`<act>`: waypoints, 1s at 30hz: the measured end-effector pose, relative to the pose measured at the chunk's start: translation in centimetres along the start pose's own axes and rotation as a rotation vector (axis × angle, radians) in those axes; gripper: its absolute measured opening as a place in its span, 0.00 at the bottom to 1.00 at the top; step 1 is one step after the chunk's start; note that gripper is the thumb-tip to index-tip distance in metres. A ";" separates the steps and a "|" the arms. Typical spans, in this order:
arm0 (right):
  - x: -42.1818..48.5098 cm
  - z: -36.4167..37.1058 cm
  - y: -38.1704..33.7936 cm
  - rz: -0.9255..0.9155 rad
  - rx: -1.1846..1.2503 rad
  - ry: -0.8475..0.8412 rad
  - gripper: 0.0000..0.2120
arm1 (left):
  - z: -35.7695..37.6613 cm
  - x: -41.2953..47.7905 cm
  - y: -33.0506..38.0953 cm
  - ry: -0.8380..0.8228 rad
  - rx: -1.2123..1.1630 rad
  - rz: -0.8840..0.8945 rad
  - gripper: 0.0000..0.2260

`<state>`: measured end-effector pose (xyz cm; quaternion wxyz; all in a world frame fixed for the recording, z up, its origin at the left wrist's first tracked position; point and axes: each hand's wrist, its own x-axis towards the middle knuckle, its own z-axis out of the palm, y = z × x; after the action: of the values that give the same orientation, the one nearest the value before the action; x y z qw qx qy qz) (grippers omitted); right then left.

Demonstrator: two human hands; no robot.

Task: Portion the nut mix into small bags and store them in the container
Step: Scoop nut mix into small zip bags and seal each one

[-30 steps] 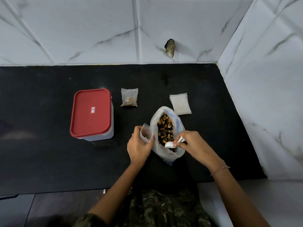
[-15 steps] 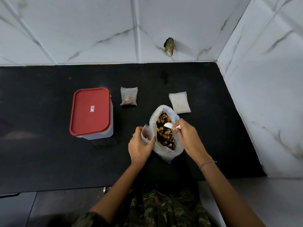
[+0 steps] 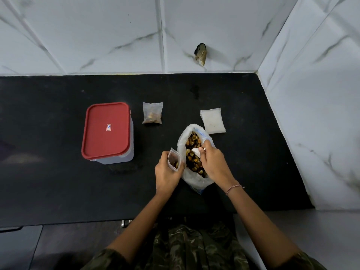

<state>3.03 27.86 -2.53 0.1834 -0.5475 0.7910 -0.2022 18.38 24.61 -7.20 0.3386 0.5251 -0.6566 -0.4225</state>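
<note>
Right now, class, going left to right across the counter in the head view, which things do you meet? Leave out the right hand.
Red-lidded container → filled small bag → open small bag in the left hand → large bag of nut mix → stack of empty small bags.

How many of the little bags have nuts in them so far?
2. One filled bag lies on the counter right of the red-lidded container; one open bag is in the left hand. Any inside the closed container are hidden.
</note>
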 end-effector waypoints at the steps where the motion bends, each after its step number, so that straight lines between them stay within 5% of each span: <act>1: 0.2 0.0 0.0 0.041 0.054 0.009 0.09 | 0.0 0.0 -0.1 -0.001 -0.005 0.000 0.12; 12: 1.3 0.5 -1.1 0.126 0.144 -0.059 0.09 | 0.2 -0.1 -0.4 0.029 -0.063 -0.016 0.09; 19: 1.5 1.3 -0.5 0.671 0.844 -0.025 0.10 | 0.6 -0.3 -0.9 0.040 -0.119 -0.069 0.12; 23: 1.0 1.5 -0.7 0.777 1.177 0.035 0.09 | 0.6 -0.3 -1.0 0.026 -0.125 -0.057 0.12; 30: -0.6 -0.1 -0.1 0.727 1.027 0.165 0.08 | -0.1 0.0 -0.7 0.010 -0.055 -0.034 0.12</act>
<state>3.24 28.44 -2.35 0.4180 -0.0689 0.7402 -0.5222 18.71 24.51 -7.80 0.3490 0.5286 -0.6341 -0.4435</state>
